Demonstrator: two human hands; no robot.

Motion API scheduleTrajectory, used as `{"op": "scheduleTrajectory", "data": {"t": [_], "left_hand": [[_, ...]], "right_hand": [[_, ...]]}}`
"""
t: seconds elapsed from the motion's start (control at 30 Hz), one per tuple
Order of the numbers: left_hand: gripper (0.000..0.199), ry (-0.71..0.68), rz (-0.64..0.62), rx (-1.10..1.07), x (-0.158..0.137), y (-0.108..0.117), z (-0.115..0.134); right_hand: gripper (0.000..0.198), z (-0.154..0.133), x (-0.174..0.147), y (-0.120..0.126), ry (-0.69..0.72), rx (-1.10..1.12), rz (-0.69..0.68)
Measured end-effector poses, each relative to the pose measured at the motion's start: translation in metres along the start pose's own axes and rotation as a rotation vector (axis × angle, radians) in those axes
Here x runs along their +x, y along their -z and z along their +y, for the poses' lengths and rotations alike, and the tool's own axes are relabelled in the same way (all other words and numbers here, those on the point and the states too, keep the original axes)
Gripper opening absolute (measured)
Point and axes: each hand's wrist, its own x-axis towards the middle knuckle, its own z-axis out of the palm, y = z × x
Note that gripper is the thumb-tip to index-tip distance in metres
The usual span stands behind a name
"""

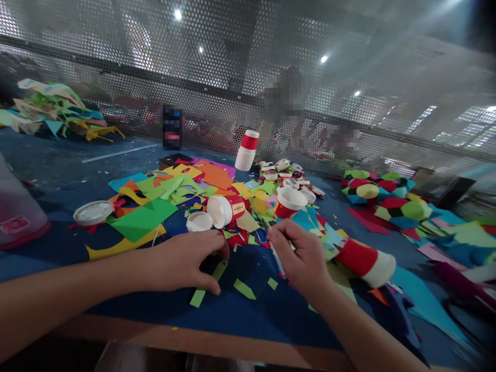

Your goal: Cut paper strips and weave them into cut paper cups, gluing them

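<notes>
My left hand (pixel 194 262) hovers low over the near part of the blue table, thumb and fingers apart and curved. Below it lies a light green paper strip (pixel 199 296), partly covered by the thumb; whether they touch I cannot tell. My right hand (pixel 296 252) is closed around a slim, pale, pen-like tool (pixel 279 263), its exact kind partly hidden by the fingers. Between the hands rest a green paper piece (pixel 244 289) and a small green scrap (pixel 272 283). Just beyond, a red-and-white paper cup (pixel 236 207) lies on its side.
Coloured paper scraps (pixel 145 219) spread across the table. A cup stack (pixel 248 151) stands behind, with an upright cup (pixel 289 201) nearer. At right lie another cup (pixel 366 261) and a dark blue tool (pixel 401 315). A translucent container (pixel 17 206) stands left. Perforated metal panel (pixel 217 72) closes the back.
</notes>
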Motion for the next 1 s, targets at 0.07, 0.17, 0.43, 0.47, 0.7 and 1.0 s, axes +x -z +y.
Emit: {"op": "scheduleTrajectory", "data": {"t": [0.07, 0.17, 0.43, 0.47, 0.7, 1.0], "left_hand": [[0.041, -0.037, 0.021, 0.009, -0.003, -0.002, 0.0], [0.038, -0.093, 0.039, 0.021, -0.005, -0.004, 0.0], [0.039, -0.167, 0.083, 0.089, -0.008, -0.008, -0.003], [0.039, -0.2, 0.094, 0.104, -0.008, -0.009, -0.004], [0.033, -0.316, 0.172, 0.131, -0.008, -0.017, -0.01], [0.014, -0.476, 0.317, 0.075, -0.01, -0.022, -0.011]], "right_hand": [[0.02, 0.0, -0.004, -0.001, 0.07, -0.087, -0.014], [0.017, -0.002, -0.005, -0.002, 0.153, -0.173, -0.028], [0.018, 0.007, 0.0, 0.001, 0.213, -0.316, 0.034], [0.018, 0.008, 0.0, 0.001, 0.219, -0.317, 0.03], [0.018, 0.004, -0.002, -0.004, 0.318, -0.279, -0.117], [0.01, -0.001, -0.013, -0.024, 0.376, -0.168, -0.385]]}}
